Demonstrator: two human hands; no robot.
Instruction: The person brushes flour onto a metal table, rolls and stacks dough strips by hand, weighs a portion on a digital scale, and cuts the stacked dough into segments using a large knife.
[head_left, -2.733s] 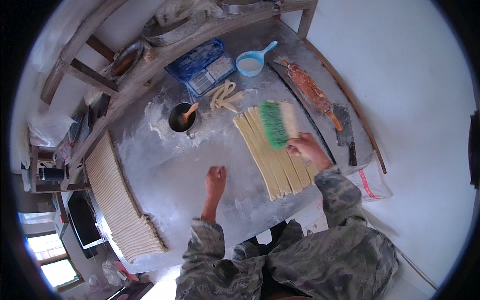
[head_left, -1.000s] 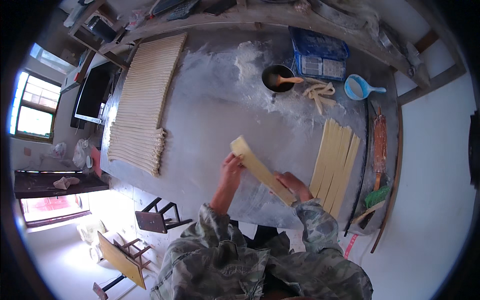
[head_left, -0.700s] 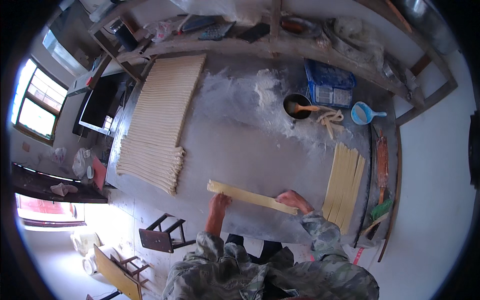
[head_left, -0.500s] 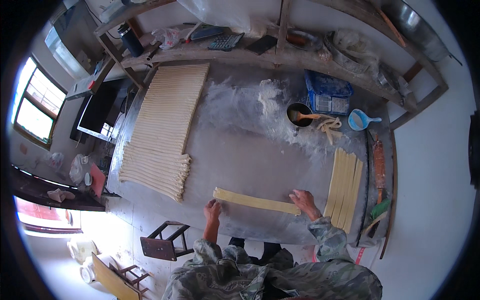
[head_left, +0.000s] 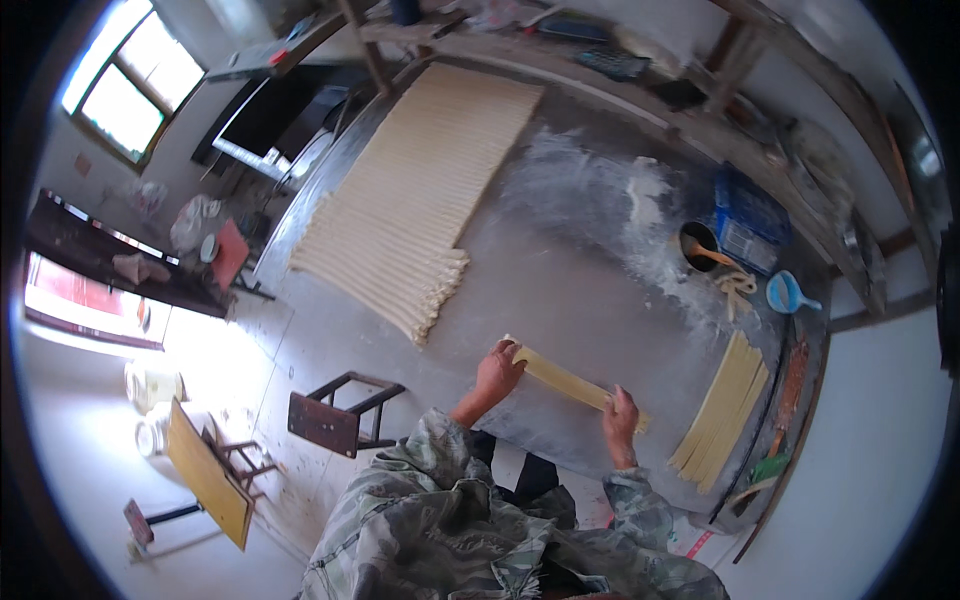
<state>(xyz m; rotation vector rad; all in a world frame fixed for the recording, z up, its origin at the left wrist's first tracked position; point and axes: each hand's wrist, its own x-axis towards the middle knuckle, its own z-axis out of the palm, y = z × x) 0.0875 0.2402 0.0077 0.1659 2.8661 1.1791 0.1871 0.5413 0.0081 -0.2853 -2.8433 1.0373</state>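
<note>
A flat, pale yellow dough strip [head_left: 565, 380] lies slantwise near the front edge of the grey table. My left hand [head_left: 497, 372] is closed on its left end, fingers bent over the dough. Near the other end, my right hand [head_left: 620, 418] pinches the strip, and a short tail of dough sticks out past it. Several similar cut dough strips [head_left: 722, 410] lie side by side to the right. To the far left, a wide sheet of rolled dough ropes [head_left: 420, 170] lies in close rows.
White flour [head_left: 645, 200] is scattered at the back. Near it stand a dark pot [head_left: 697, 240] with a brush, a blue basket [head_left: 750, 215] and a blue scoop [head_left: 785, 293]. A rolling pin [head_left: 793, 385] lies along the right edge. A stool [head_left: 335, 418] stands on the floor at left.
My head view has turned and shifted left. My left hand has come from beside the strip onto its left end. My right hand now grips the strip near its right end.
</note>
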